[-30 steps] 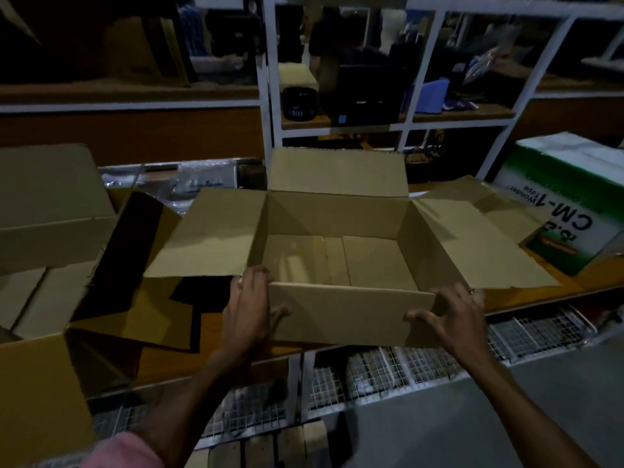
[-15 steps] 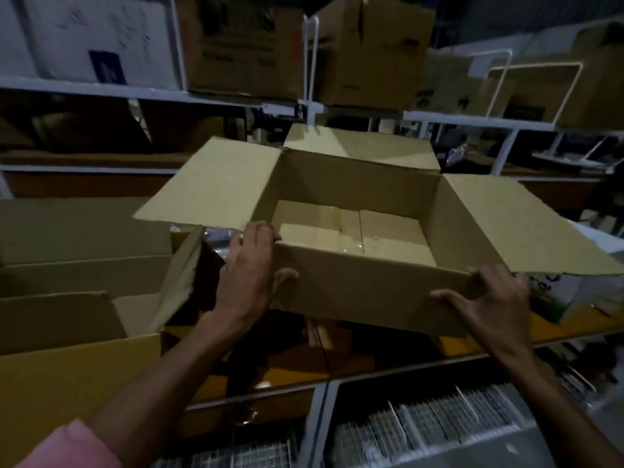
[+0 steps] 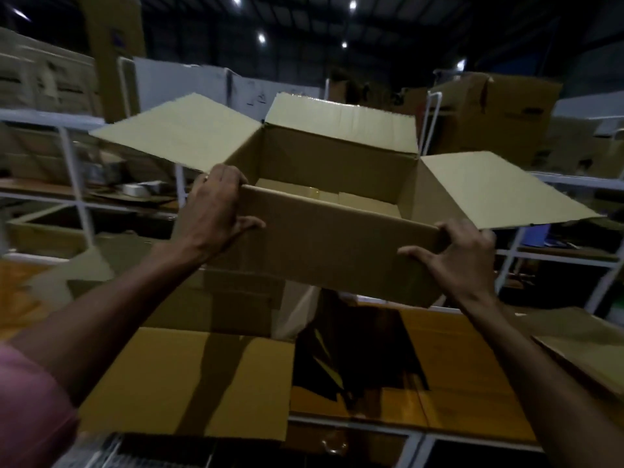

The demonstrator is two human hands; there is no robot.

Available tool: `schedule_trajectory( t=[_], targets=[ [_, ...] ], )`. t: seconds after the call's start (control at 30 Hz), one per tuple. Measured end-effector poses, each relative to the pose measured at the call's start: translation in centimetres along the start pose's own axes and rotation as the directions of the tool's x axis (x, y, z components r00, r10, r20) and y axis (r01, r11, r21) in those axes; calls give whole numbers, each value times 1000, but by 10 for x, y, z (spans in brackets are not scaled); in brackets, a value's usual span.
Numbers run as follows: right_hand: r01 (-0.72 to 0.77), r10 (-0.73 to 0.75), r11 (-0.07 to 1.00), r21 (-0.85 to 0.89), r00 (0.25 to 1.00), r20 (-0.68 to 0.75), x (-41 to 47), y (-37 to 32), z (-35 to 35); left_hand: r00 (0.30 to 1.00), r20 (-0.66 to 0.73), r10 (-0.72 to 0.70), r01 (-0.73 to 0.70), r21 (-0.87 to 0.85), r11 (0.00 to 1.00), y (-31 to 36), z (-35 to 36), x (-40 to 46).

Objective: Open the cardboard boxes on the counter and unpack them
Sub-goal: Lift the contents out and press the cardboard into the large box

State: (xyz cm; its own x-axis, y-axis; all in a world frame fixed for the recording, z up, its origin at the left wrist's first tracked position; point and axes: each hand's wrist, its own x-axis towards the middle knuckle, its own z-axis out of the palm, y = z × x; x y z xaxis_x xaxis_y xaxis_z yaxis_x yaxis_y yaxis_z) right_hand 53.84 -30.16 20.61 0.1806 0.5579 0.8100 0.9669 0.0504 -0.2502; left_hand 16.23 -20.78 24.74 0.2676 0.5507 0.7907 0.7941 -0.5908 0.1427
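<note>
Two hands grasp one open cardboard box (image 3: 337, 251) by its near wall. Left hand (image 3: 216, 211): fingers hooked over the near left corner, thumb pressed on the wall's face. Right hand (image 3: 462, 258): fingers wrapped round the near right corner, thumb on the face. Box held in the air above the wooden counter (image 3: 466, 359), mouth up and tipped toward the viewer, long axis left to right, side flaps spread, interior bare. Second open carton (image 3: 189, 383) lies at the counter's near left edge. White shelving (image 3: 77, 184) stands behind.

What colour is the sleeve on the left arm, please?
Pink sleeve, seen in the head view.
</note>
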Motion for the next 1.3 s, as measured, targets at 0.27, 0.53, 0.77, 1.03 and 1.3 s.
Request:
schedule_trajectory(
  t=[0.27, 0.53, 0.77, 1.03, 1.3],
  targets=[
    [76, -82, 994, 82, 994, 78, 30, -93, 88, 995, 14, -94, 93, 78, 993, -118, -27, -17],
    [69, -91, 988, 140, 983, 159, 45, -143, 178, 983, 63, -171, 167, 74, 983, -213, 0, -16],
    [1, -22, 996, 91, 974, 224, 52, -186, 240, 967, 176, -183, 177, 47, 983, -291, 19, 0],
    [-135, 124, 991, 6, 924, 362, 30, -215, 275, 910, 280, -305, 311, 21, 950, -334, 55, -26],
    [-228, 254, 967, -114, 835, 488, 11, -237, 295, 839, 426, -339, 375, 0, 927, -363, 79, -45]
  ],
)
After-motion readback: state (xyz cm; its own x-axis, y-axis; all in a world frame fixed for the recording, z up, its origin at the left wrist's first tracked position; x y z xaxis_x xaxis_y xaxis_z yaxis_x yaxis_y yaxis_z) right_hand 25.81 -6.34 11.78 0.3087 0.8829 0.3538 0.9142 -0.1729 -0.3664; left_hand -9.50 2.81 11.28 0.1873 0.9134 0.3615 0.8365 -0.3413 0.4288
